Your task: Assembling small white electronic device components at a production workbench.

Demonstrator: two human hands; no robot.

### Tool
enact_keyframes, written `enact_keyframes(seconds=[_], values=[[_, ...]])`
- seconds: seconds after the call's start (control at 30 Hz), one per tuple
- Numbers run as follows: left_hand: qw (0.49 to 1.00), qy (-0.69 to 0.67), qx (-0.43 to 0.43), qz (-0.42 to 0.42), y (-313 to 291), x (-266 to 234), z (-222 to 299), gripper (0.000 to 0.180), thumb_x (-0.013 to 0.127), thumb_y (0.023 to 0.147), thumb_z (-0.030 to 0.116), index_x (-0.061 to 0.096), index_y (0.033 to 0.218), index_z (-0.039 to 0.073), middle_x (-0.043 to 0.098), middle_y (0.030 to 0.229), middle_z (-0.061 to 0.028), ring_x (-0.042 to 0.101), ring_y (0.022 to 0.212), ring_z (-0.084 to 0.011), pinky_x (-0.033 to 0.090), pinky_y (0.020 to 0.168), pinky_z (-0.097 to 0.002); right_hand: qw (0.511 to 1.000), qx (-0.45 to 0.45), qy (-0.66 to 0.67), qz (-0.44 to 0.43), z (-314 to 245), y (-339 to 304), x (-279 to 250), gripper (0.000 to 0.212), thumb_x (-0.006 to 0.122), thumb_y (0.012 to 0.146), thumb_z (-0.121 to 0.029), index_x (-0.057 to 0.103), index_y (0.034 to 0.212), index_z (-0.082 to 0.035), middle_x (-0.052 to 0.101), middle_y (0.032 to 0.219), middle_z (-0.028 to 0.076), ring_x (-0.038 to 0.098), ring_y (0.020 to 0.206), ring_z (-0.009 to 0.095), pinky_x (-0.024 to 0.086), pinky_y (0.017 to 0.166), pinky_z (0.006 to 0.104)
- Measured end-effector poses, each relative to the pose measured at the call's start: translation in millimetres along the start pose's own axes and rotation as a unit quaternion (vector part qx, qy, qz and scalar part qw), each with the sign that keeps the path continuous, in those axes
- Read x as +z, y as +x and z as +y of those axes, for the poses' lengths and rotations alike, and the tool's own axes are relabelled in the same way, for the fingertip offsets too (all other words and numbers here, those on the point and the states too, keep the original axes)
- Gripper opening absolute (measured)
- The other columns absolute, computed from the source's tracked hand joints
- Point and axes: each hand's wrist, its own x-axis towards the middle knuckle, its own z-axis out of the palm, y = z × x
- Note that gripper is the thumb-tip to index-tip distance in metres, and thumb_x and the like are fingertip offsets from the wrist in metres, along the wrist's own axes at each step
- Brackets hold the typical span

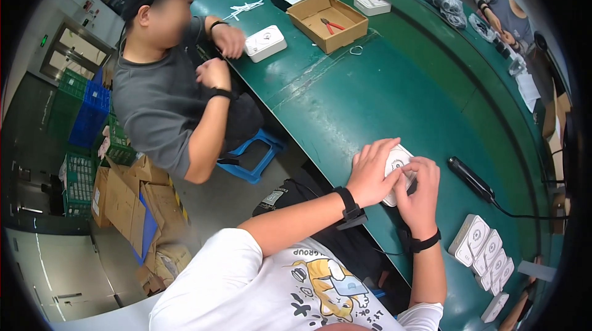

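A small white box [398, 155] with a round printed picture lies on the green table in front of me, partly covered by both hands. My left hand [372, 175] rests along its left side, gripping it with the fingers reaching over the far end. From the right, my right hand [420, 194] bends over the box's top. Its thumb and forefinger come together near the printed picture, beside my left thumb. Anything between those fingertips is too small to make out. Dark bands circle both of my wrists.
Right of my hands lies a black corded handheld tool [470, 179]. Several similar white boxes [484, 248] stand grouped nearer me. At left a co-worker [166, 78] sits by another white box [266, 43]. Beyond is a cardboard tray [348, 40] holding red-handled pliers [332, 25].
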Motion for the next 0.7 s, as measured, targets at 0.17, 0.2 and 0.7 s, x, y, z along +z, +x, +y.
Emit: enact_keyframes(seconds=[0.17,0.2,0.7], values=[[0.997,-0.067,0.042,-0.008,-16,-15,-35,0.07,0.071,0.114,0.016,0.048,0.18,0.003,0.061,0.173,-0.0268,0.06,0.158,-0.0459,0.044,0.133,-0.0571,0.998,0.033,-0.027,-0.052,-17,2,-12,0.037,0.087,0.095,-0.018,0.072,0.126,-0.004,0.071,0.148,0.024,0.065,0.139,0.048,0.05,0.12,0.0565],[0.993,-0.104,0.044,-0.042,-19,-27,-42,0.068,0.067,0.115,0.011,0.048,0.18,0.001,0.063,0.172,-0.0294,0.063,0.156,-0.0464,0.046,0.132,-0.0566,0.996,-0.002,-0.047,-0.069,-22,2,-13,0.045,0.088,0.094,-0.022,0.073,0.132,-0.004,0.071,0.15,0.024,0.064,0.143,0.047,0.049,0.121,0.0559],[0.986,0.001,0.155,-0.061,-22,-36,-27,0.063,0.06,0.105,-0.009,0.062,0.166,0.003,0.086,0.14,-0.0165,0.076,0.133,-0.0451,0.05,0.127,-0.0566,0.973,0.051,-0.148,-0.167,-44,-9,-29,0.069,0.089,0.09,-0.025,0.073,0.154,-0.005,0.07,0.152,0.021,0.066,0.145,0.045,0.052,0.122,0.0549]])
